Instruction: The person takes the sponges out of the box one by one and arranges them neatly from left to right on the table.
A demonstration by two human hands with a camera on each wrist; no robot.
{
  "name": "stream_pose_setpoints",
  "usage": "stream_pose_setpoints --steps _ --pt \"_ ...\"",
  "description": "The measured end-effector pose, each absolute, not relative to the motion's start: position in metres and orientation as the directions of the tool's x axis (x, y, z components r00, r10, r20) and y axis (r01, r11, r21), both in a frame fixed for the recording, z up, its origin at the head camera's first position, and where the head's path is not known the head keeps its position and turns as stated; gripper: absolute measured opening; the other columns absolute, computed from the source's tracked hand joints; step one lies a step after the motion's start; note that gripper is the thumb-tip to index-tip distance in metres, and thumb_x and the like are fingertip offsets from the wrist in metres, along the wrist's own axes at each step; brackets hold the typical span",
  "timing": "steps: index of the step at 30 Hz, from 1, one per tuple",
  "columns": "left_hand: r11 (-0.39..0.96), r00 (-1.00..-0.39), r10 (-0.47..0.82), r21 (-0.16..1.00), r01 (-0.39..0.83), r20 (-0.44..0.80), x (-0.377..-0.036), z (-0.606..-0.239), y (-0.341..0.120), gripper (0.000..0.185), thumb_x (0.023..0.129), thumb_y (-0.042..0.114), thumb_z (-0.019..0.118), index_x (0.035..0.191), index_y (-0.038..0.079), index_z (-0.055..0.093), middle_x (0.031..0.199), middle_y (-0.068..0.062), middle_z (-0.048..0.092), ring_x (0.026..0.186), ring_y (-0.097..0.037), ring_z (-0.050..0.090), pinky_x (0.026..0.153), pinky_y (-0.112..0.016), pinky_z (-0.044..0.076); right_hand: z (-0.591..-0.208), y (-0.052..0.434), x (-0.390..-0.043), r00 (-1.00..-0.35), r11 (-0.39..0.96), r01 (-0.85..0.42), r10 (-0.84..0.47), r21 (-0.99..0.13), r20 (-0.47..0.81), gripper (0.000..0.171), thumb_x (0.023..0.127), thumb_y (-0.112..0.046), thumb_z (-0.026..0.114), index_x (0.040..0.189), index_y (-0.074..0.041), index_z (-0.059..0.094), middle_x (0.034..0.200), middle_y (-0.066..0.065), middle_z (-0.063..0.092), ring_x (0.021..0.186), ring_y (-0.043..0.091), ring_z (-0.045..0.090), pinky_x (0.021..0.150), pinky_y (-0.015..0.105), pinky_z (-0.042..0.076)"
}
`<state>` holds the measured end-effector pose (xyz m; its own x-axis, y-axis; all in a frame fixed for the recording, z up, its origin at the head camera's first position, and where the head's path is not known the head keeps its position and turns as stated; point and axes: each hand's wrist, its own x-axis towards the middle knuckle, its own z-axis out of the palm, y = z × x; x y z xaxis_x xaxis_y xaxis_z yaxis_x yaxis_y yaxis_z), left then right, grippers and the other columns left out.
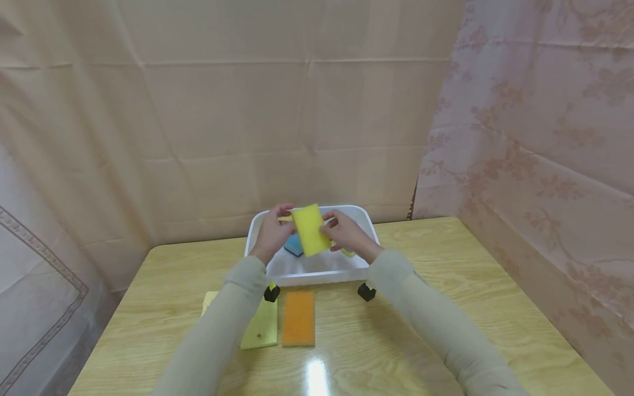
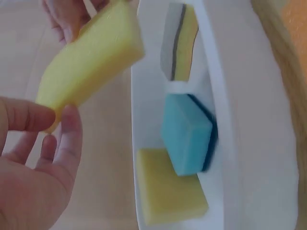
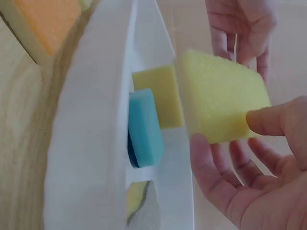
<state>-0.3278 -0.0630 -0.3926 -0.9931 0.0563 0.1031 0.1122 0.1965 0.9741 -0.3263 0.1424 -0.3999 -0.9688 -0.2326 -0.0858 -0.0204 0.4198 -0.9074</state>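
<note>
A yellow sponge (image 1: 311, 230) is held up over the white bin (image 1: 317, 279) between two hands. My left hand (image 1: 272, 234) pinches one edge of it; in the left wrist view its thumb (image 2: 31, 115) lies on one face, with fingertips behind. On the opposite side my right hand (image 1: 348, 235) grips the sponge, its thumb (image 3: 268, 120) pressing the broad face. Inside the bin lie a blue sponge (image 2: 184, 134) with a dark backing, another yellow sponge (image 2: 170, 191) partly under the blue one, and a grey and yellow layered sponge (image 2: 181, 43).
In front of the bin an orange sponge (image 1: 299, 319) lies flat on the wooden table (image 1: 421, 330). Left of it is a pale yellow sponge (image 1: 262, 327), partly behind my left sleeve, where another pale yellow piece (image 1: 209, 300) peeks out. A beige curtain (image 1: 277, 137) hangs behind the table.
</note>
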Motion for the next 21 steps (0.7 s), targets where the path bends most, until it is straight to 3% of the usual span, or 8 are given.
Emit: stream_pose_setpoints --steps 10,21 --pt "0.118 -0.965 -0.044 0.961 0.252 0.258 -0.31 -0.394 -0.047 0.029 0.091 -0.005 0.066 0.12 -0.004 0.065 0.109 -0.019 0.066 0.095 -0.03 0.066 0.079 -0.026 0.059 -0.402 0.151 -0.304 -0.981 0.289 -0.091 -0.189 -0.953 0.036 0.037 0.1 -0.01 0.062 0.133 -0.003 0.048 0.113 0.017 0.054 0.09 0.027 0.062 0.069 0.049 0.062" --pt "0.134 -0.934 -0.04 0.928 0.347 0.355 -0.288 -0.405 -0.04 0.029 0.096 0.002 0.062 0.125 0.003 0.064 0.108 -0.013 0.064 0.095 -0.028 0.064 0.078 -0.032 0.061 -0.402 0.159 -0.278 -0.971 0.258 -0.19 -0.195 -0.947 0.141 0.032 0.098 -0.007 0.065 0.126 -0.003 0.049 0.109 0.016 0.053 0.083 0.034 0.059 0.063 0.047 0.062"
